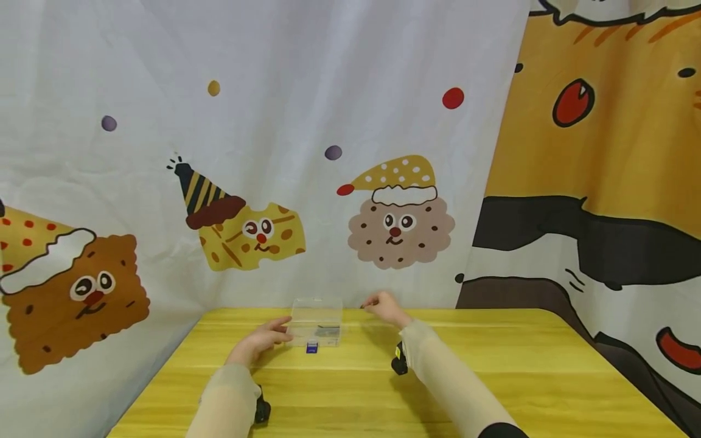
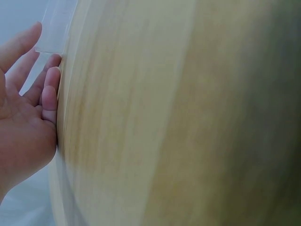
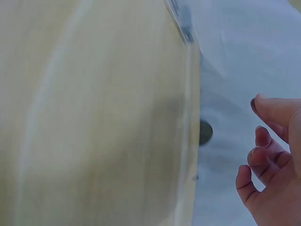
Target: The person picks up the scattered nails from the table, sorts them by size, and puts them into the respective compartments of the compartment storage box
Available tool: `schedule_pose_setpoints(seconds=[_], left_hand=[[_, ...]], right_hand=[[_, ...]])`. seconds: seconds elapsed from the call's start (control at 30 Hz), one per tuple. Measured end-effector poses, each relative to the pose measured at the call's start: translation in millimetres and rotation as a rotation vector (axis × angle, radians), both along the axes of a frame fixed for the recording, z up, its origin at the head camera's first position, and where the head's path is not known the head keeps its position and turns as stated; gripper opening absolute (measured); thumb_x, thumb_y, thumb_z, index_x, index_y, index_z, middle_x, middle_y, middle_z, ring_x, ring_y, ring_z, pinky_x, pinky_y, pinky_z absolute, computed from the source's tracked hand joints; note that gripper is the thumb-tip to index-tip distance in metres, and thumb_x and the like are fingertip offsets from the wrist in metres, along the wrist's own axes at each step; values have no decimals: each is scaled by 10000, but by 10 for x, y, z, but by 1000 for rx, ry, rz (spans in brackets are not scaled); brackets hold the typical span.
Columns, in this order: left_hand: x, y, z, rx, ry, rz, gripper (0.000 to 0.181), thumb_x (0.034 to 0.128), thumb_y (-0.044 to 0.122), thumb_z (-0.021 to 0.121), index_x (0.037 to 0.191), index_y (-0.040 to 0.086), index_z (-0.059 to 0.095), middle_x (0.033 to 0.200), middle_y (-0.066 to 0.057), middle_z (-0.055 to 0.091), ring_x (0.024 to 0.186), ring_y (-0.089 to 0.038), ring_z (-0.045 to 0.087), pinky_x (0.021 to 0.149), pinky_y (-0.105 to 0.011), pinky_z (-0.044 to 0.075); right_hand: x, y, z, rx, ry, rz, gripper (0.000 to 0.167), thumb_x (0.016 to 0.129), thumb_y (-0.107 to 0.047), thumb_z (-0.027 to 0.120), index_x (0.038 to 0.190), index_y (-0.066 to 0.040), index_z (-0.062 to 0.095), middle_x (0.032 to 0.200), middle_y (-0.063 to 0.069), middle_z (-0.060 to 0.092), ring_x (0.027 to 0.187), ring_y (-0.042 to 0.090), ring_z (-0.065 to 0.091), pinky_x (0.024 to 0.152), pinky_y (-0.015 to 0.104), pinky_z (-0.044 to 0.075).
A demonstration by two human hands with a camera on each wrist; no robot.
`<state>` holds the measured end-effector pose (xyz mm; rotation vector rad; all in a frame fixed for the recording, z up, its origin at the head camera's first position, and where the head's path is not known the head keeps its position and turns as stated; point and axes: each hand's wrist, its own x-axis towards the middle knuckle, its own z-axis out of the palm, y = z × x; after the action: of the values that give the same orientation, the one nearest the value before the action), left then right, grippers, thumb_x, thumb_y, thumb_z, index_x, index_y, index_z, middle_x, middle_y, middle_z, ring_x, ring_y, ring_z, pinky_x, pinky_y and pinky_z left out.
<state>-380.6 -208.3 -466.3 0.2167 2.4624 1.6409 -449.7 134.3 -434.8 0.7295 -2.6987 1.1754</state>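
A clear plastic box [image 1: 298, 333] stands at the back middle of the table, its transparent lid [image 1: 316, 309] raised. A blue latch [image 1: 312, 347] shows at the front, and something dark and thin [image 1: 328, 330] lies inside. At the box's left side is my left hand [image 1: 265, 338], fingers extended and slightly bent, fingertips at the wall; the left wrist view shows this hand [image 2: 28, 103] holding nothing. My right hand [image 1: 387, 308] is raised right of the box. Between its thumb and finger it pinches a small dark piece [image 3: 254, 105], too small to identify.
The yellow wood-grain table [image 1: 339, 395] extends in front of and beside the box. Right behind its far edge hangs a white cloth [image 1: 274, 121] printed with cartoon figures. A dark round spot [image 3: 206, 133] appears beyond the table edge.
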Motion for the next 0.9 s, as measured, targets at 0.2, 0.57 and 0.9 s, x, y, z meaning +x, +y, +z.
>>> schedule_pose_setpoints(seconds=[0.2, 0.57, 0.9], left_hand=[[21, 16, 1, 0, 8, -20, 689, 872, 220, 711, 1470, 54, 412, 1365, -306, 445, 1134, -371, 519, 971, -556, 365], [19, 79, 26, -30, -27, 93, 626, 902, 102, 659, 1470, 36, 404, 1392, -289, 438, 1193, -386, 483, 1003, -581, 330], [40, 74, 44, -7, -37, 109, 630, 893, 99, 668, 1468, 48, 416, 1400, -286, 435, 1223, -400, 461, 1023, -599, 304]], right_hand=[[-84, 274, 24, 14, 24, -58, 158, 874, 32, 610, 981, 59, 721, 984, 146, 685, 860, 235, 601, 754, 400, 506], [-292, 505, -125, 66, -35, -93, 301, 829, 119, 560, 1077, 40, 713, 1149, 167, 662, 1003, 292, 590, 880, 462, 477], [-303, 516, -231, 152, -16, -115, 388, 783, 140, 513, 1102, 41, 710, 1157, 179, 661, 1013, 329, 602, 844, 450, 491]])
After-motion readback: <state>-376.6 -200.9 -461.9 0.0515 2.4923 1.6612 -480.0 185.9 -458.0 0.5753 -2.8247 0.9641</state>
